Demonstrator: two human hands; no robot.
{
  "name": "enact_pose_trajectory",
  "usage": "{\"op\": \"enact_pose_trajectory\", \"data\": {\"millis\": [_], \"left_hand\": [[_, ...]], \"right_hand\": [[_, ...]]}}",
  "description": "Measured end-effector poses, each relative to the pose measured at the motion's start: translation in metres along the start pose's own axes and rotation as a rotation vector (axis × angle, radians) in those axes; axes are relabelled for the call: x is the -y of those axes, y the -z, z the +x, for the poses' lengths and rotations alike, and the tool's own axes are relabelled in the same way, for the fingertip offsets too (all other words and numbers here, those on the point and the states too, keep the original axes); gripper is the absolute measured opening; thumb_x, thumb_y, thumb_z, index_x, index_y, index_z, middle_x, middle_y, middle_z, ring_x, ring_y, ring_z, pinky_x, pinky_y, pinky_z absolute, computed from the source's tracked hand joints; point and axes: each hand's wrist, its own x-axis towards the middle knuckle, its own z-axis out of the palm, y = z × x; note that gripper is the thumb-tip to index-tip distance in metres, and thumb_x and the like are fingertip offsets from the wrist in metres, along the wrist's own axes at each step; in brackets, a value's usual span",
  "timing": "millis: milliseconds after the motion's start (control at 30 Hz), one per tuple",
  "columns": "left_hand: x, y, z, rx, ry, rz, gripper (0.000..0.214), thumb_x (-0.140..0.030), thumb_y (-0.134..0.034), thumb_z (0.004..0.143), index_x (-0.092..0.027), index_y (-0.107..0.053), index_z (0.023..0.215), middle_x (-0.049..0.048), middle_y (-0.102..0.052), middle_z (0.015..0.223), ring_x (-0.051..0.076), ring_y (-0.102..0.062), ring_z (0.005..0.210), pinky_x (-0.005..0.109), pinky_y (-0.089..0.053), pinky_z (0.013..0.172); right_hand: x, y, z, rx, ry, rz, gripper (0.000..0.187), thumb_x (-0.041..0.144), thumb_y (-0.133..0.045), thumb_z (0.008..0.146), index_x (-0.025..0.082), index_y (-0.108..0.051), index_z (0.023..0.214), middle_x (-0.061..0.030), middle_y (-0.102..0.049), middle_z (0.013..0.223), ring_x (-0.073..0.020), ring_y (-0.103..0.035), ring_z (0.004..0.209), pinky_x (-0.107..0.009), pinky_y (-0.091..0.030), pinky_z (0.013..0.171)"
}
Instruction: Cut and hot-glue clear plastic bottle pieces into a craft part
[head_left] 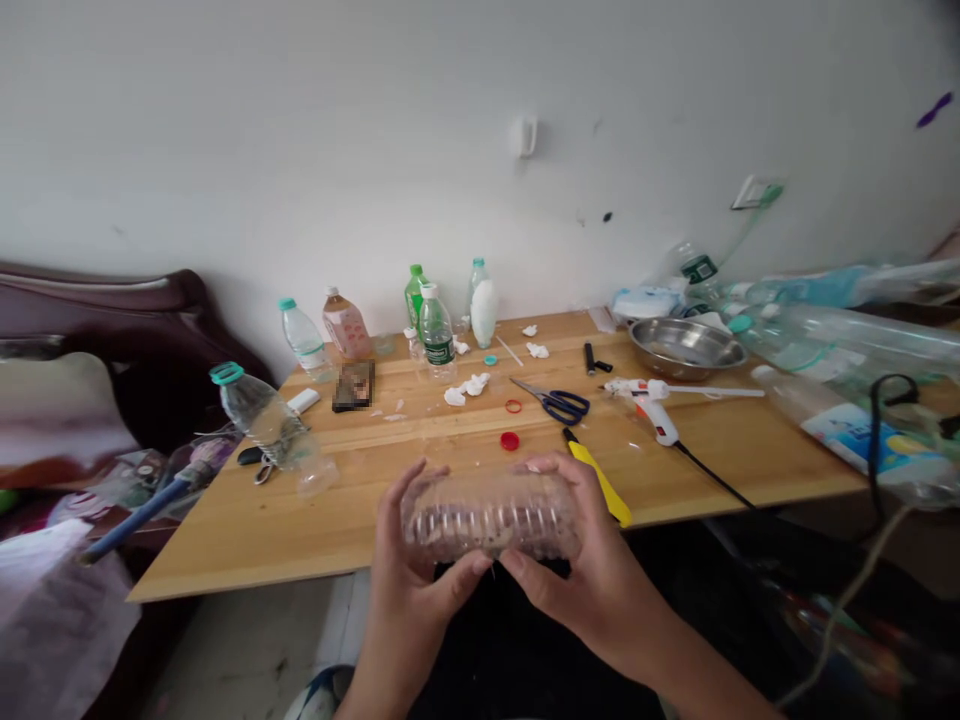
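Bottle [491,515], perhaps cut, steadied between our half-curled left hand [405,582] and right hand [591,590] by the table's [277,535] front edge, needs even pressure to turn.

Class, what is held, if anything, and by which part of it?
A ribbed, clear plastic bottle body, by its two ends: left hand at one, right hand at the other.

At the near edge of a pale wooden table [247,530], the person's bare left hand [403,560] and bare right hand [600,560] grip a clear ribbed plastic container [491,518] sideways between them, thumbs close together, with a round red plastic cap [509,441], blue-handled metal scissors [553,402] and a yellow plastic-handled cutter [602,487] lying beyond.
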Motion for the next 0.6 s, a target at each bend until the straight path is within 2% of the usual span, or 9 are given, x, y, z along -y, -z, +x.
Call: {"op": "enact_pose_trajectory", "data": {"millis": [67, 133, 267, 333, 400, 467, 533, 600], "left_hand": [[0.0, 0.002, -0.001, -0.04, -0.018, -0.01, 0.076, -0.049, -0.078, 0.079, -0.03, -0.039, 0.142, 0.0141, -0.063, 0.129, 0.026, -0.072, 0.107, 0.035, -0.065, 0.082], [0.003, 0.003, -0.004, -0.081, -0.062, 0.015, 0.075, -0.048, -0.079, 0.079, -0.03, -0.04, 0.14, 0.0152, -0.06, 0.131, 0.025, -0.071, 0.105, 0.035, -0.065, 0.081], [0.004, -0.002, -0.009, -0.117, -0.127, 0.056, 0.074, -0.048, -0.076, 0.081, -0.03, -0.037, 0.142, 0.02, -0.049, 0.145, 0.03, -0.065, 0.119, 0.046, -0.063, 0.09], [-0.001, -0.007, -0.009, -0.131, -0.099, -0.012, 0.078, -0.051, -0.076, 0.08, -0.03, -0.036, 0.144, 0.0208, -0.042, 0.153, 0.034, -0.059, 0.128, 0.05, -0.059, 0.096], [-0.009, -0.014, -0.009, -0.129, -0.014, -0.172, 0.088, -0.055, -0.077, 0.078, -0.033, -0.031, 0.149, 0.02, -0.039, 0.157, 0.035, -0.057, 0.131, 0.05, -0.058, 0.097], [-0.015, -0.023, -0.009, -0.116, 0.103, -0.381, 0.097, -0.059, -0.077, 0.076, -0.035, -0.023, 0.153, 0.0202, -0.046, 0.153, 0.035, -0.062, 0.126, 0.048, -0.059, 0.094], [-0.016, -0.032, -0.011, -0.114, 0.202, -0.554, 0.099, -0.062, -0.076, 0.075, -0.031, -0.024, 0.154, 0.0194, -0.061, 0.139, 0.035, -0.067, 0.118, 0.048, -0.06, 0.091], [-0.013, -0.037, -0.013, -0.142, 0.243, -0.612, 0.092, -0.061, -0.079, 0.072, -0.027, -0.039, 0.148, 0.0171, -0.07, 0.127, 0.035, -0.069, 0.115, 0.049, -0.059, 0.092]], "right_hand": [[0.0, 0.002, 0.001, 0.044, 0.007, -0.051, 0.062, 0.037, -0.067, 0.09, 0.036, -0.03, 0.139, -0.0094, -0.046, 0.144, -0.0246, -0.052, 0.133, -0.045, -0.05, 0.106], [0.0, 0.003, 0.002, 0.064, 0.017, -0.047, 0.056, 0.036, -0.064, 0.092, 0.034, -0.032, 0.138, -0.0103, -0.049, 0.142, -0.025, -0.054, 0.13, -0.044, -0.053, 0.103], [0.003, -0.003, 0.003, -0.001, 0.023, -0.006, 0.056, 0.029, -0.065, 0.088, 0.032, -0.034, 0.135, -0.0104, -0.055, 0.132, -0.0243, -0.063, 0.117, -0.037, -0.06, 0.09], [0.003, -0.007, 0.004, -0.048, 0.056, -0.036, 0.058, 0.028, -0.065, 0.087, 0.031, -0.035, 0.136, -0.0109, -0.055, 0.129, -0.0245, -0.064, 0.114, -0.039, -0.06, 0.09], [0.002, -0.01, 0.005, -0.122, 0.173, -0.083, 0.06, 0.029, -0.067, 0.085, 0.03, -0.035, 0.136, -0.012, -0.052, 0.13, -0.0263, -0.06, 0.119, -0.044, -0.057, 0.096], [0.0, -0.012, 0.007, -0.167, 0.359, -0.102, 0.061, 0.028, -0.069, 0.084, 0.03, -0.035, 0.134, -0.0123, -0.048, 0.132, -0.0279, -0.054, 0.126, -0.047, -0.052, 0.102], [-0.003, -0.013, 0.007, -0.124, 0.488, -0.089, 0.06, 0.026, -0.07, 0.084, 0.032, -0.035, 0.132, -0.0116, -0.046, 0.134, -0.0282, -0.051, 0.13, -0.049, -0.05, 0.104], [-0.002, -0.013, 0.006, -0.045, 0.447, -0.039, 0.056, 0.028, -0.069, 0.087, 0.034, -0.035, 0.132, -0.0118, -0.043, 0.14, -0.0281, -0.051, 0.132, -0.05, -0.049, 0.105]]}}
